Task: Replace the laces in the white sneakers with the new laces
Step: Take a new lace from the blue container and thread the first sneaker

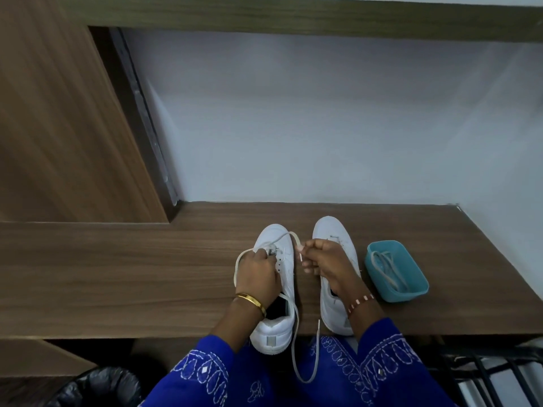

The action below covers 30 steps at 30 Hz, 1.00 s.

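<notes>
**Lacing in hand, left sneaker, lower eyelets**

- L hand (pixel 258 274): fingers curled down on the left sneaker (pixel 276 289) at the eyelets, pinching the lace (pixel 295 342) where it meets the shoe; prob. steadying the upper so the eyelet stays put. Gold bangle (pixel 251 302) at wrist.
- R hand (pixel 320 259): thumb + fingers pinching the lace near its tip, tip sticking out below the fingers, held up between the two shoes; looks set for feeding into the next hole.
- Lace: loops from the eyelets out round the L hand; another stretch arcs over the toe to the R hand. One long run trails back past the heel, off the desk edge, hanging over the lap. Other tip lies nr the edge.
- Right sneaker (pixel 335 277): just beside the left, toes pointing away, partly under the R wrist. Laced or not: can't tell.
- Blue tub (pixel 411 292): beside the right sneaker, holding another coiled lace (pixel 388 268); old or new not clear.
- Wooden desk (pixel 117 274): carries all of the above. Heel of left sneaker overhangs the near edge.
- Bin w/ black liner (pixel 97 386): on floor, lower left.
- Est. progress: early; first shoe barely threaded.
</notes>
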Motion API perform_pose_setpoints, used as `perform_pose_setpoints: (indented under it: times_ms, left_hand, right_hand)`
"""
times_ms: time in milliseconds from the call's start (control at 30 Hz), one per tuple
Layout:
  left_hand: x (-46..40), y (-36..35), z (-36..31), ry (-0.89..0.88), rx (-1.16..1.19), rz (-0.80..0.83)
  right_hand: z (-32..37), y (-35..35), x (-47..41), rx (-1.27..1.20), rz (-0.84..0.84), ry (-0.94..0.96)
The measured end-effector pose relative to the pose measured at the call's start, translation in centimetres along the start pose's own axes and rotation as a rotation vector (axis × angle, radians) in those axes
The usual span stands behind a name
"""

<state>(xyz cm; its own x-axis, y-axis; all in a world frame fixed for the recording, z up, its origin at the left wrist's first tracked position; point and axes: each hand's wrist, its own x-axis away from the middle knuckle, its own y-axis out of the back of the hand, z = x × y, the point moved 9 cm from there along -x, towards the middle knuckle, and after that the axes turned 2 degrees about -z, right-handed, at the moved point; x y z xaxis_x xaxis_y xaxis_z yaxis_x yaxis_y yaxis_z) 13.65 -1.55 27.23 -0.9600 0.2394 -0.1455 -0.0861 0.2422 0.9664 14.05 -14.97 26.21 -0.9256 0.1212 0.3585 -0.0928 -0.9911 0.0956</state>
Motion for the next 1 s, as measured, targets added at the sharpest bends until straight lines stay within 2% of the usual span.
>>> perform_pose_setpoints:
  times_ms: [167,300,400,500,600,733,833,1000]
  left_hand:
    - [-0.1,-1.5,0.4,0.089,-0.176,0.117]
    - [-0.3,-1.9,0.7,0.104,-0.111,0.117]
    - [-0.1,-1.3,1.4,0.111,0.015,0.023]
    - [-0.3,0.8,1.7,0.081,0.212,-0.166]
    - [-0.9,1.3,1.8,0.015,0.313,-0.236]
    - [-1.9,0.7,0.5,-0.112,0.373,-0.121]
    - [-2.4,-0.6,0.8,-0.080,0.350,-0.013]
    - [-2.4,-0.4,1.0,-0.074,0.418,0.010]
  right_hand:
    - [-1.0,-0.2,-0.8,0.046,-0.063,-0.009]
    - [-1.5,-0.2,-1.2,0.109,-0.094,0.000]
    - [-1.5,-0.5,-1.4,0.180,-0.087,0.024]
    - [-1.2,-1.3,-1.7,0.332,-0.056,0.093]
    - [-0.5,-2.2,-1.6,0.478,-0.021,0.190]
    - [0.5,-2.8,-1.5,0.500,-0.002,0.246]
    - [0.4,-2.3,-1.8,0.428,-0.035,0.196]
    - [0.1,-1.6,-1.7,0.357,-0.092,0.171]
